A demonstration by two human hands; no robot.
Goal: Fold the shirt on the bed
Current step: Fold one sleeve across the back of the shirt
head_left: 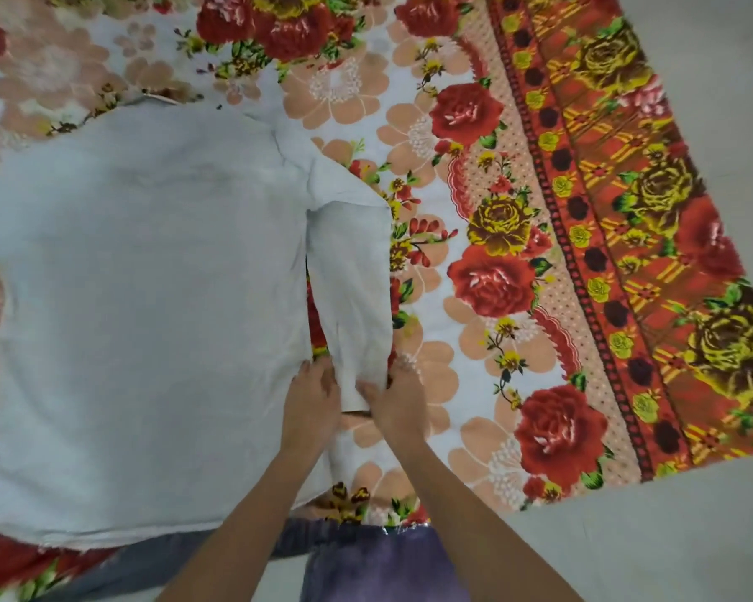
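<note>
A pale grey-white shirt (pixel 148 297) lies spread flat on the floral bedspread (pixel 518 189), filling the left half of the view. Its right sleeve (pixel 348 271) runs down alongside the body toward me. My left hand (pixel 311 401) grips the sleeve's cuff end on its left side. My right hand (pixel 398 395) pinches the same cuff end from the right. The cuff's lower edge is partly hidden between my hands.
The bedspread's red and yellow patterned border (pixel 627 254) runs diagonally at the right. Beyond it lies pale floor (pixel 713 58). My own legs in dark trousers (pixel 366 562) show at the bottom edge, near the shirt's hem.
</note>
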